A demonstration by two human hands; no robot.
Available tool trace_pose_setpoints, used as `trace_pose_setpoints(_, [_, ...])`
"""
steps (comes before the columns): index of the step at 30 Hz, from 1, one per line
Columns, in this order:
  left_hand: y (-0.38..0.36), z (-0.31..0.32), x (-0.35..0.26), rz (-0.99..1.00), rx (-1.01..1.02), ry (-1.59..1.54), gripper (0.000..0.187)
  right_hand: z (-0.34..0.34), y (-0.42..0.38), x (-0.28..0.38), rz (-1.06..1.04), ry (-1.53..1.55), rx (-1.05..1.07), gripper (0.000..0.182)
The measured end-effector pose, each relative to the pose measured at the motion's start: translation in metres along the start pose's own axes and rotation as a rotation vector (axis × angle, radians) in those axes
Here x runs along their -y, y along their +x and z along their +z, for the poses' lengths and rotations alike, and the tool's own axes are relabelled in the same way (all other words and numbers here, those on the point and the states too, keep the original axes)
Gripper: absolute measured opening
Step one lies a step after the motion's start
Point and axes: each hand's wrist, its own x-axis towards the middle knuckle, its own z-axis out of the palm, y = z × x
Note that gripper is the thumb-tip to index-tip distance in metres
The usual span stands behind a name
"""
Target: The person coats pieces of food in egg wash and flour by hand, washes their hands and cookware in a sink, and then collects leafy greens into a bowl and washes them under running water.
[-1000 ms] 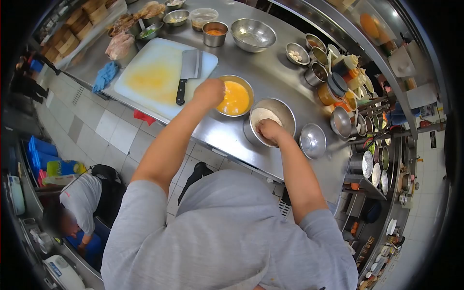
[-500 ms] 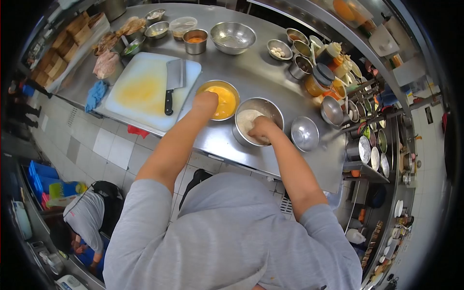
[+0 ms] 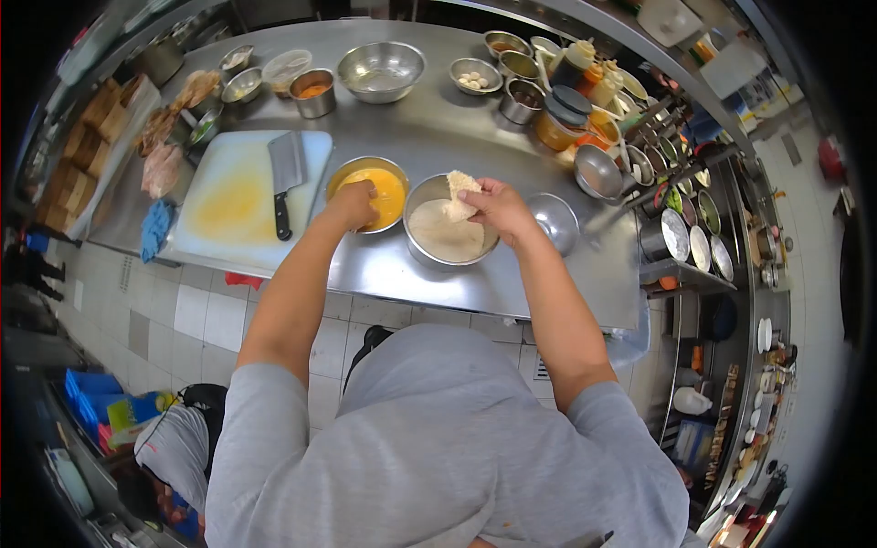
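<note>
A crumb-coated piece of food is pinched in my right hand, held up over a steel bowl of pale breadcrumbs. To its left, my left hand reaches into a bowl of beaten egg. The fingers there are curled down at the yellow liquid, and what they grip, if anything, is hidden. Right of the crumbs stands a shiny steel bowl, partly behind my right wrist.
At left, a cleaver lies on a yellow-stained white cutting board, near a blue cloth. A large steel bowl stands behind. Sauce bottles and several small bowls line the right. Another person is bent over at lower left.
My right hand has come up out of the crumbs with the coated piece. My left hand stays at the egg bowl. The view has shifted, moving the table contents leftward.
</note>
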Motion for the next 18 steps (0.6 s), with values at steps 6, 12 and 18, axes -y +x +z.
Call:
trace_pose_setpoints(6, [0.026, 0.032, 0.018, 0.032, -0.128, 0.182, 0.031, -0.091, -0.035, 0.002, -0.121, -0.014, -0.264, 0.040])
trace_pose_setpoints(12, [0.002, -0.014, 0.003, 0.043, -0.119, 0.030, 0.032, -0.183, -0.011, -0.096, 0.038, -0.566, -0.393, 0.030])
trace_pose_setpoints(18, [0.000, -0.044, 0.026, 0.086, -0.170, -0.281, 0.033, -0.140, -0.026, -0.082, -0.281, -1.078, -0.615, 0.033])
